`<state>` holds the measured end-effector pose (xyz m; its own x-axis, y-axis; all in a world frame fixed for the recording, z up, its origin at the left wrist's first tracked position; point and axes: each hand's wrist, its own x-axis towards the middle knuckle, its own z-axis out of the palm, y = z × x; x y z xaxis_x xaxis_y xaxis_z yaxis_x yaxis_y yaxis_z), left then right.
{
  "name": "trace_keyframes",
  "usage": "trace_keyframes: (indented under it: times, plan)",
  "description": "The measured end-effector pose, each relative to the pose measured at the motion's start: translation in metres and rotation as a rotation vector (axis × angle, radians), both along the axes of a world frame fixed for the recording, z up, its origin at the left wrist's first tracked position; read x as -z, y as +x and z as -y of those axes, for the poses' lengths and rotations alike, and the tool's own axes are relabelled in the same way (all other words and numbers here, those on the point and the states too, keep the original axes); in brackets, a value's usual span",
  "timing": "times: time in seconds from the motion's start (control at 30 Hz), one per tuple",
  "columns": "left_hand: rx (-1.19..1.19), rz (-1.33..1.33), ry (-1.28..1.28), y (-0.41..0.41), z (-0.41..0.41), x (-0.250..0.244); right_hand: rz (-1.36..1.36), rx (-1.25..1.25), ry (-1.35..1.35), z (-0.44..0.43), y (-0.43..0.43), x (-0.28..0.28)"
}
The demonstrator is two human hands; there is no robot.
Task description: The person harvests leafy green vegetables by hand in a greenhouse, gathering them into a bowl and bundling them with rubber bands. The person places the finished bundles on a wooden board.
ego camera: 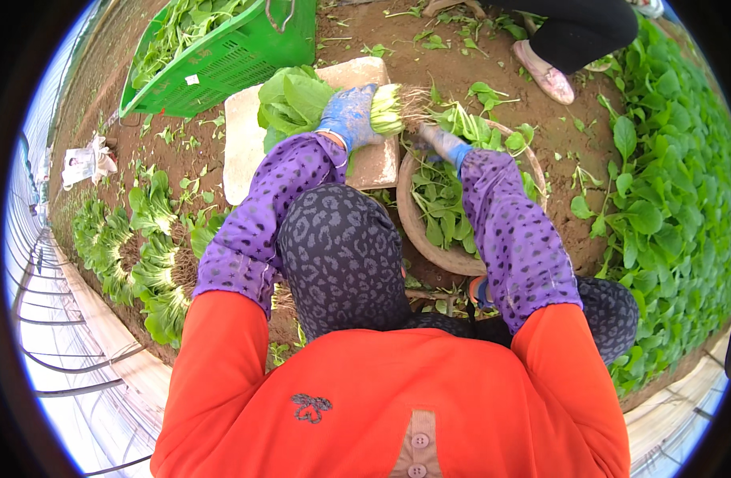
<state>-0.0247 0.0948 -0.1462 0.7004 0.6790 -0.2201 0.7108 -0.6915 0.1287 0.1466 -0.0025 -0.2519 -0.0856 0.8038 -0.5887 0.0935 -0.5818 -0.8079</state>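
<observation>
My left hand (352, 116), in a soiled blue glove, grips a bunch of leafy greens (302, 98). The leaves point left, while the pale stems and thin brown roots (413, 103) face right. Beneath the bunch is a pale block with a flat top (246, 149). My right hand (444, 142), also gloved, is just below the roots, over the rim of a round tub (419, 239). Its fingers are partly hidden, so whether it holds anything is unclear. Loose greens (440, 209) lie in the tub.
A green plastic crate (240, 60) of greens stands at upper left. Rooted bunches (162, 263) lie in rows on the soil at left. Dense growing plants (670, 227) line the right. Another person's shoe (544, 74) is at upper right. A white bag (87, 162) lies far left.
</observation>
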Motion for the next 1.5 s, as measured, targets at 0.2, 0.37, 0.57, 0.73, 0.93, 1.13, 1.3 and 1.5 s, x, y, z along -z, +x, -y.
trace_keyframes:
  times: [0.2, 0.37, 0.57, 0.73, 0.93, 1.13, 1.3, 1.5]
  plan:
    - [0.022, 0.054, 0.175, -0.006, 0.025, 0.007, 0.852, -0.759, 0.043, 0.124, -0.004, 0.020]
    - [0.011, 0.120, 0.247, -0.011, 0.021, 0.013, 0.870, -0.605, 0.091, 0.155, 0.004, 0.000]
    - [0.012, 0.158, 0.163, 0.004, 0.026, 0.011, 0.249, -0.329, -0.138, 0.144, 0.092, -0.153]
    - [0.014, 0.111, 0.056, 0.019, 0.017, 0.013, 0.620, 0.363, 0.186, 0.310, 0.208, -0.289]
    - [0.109, 0.166, -0.161, 0.016, -0.025, 0.044, 1.174, 0.750, -0.429, 0.656, 0.168, -0.213]
    - [0.065, 0.147, -0.166, 0.015, -0.030, 0.047, 0.746, 0.708, -1.072, 0.854, -0.061, -0.073]
    - [0.029, 0.133, -0.160, 0.017, -0.023, 0.039, 0.731, 0.886, -1.175, 0.837, -0.122, -0.014]
    - [0.007, 0.118, -0.156, 0.019, -0.018, 0.034, 0.453, 1.565, -0.842, 0.906, -0.095, 0.026]
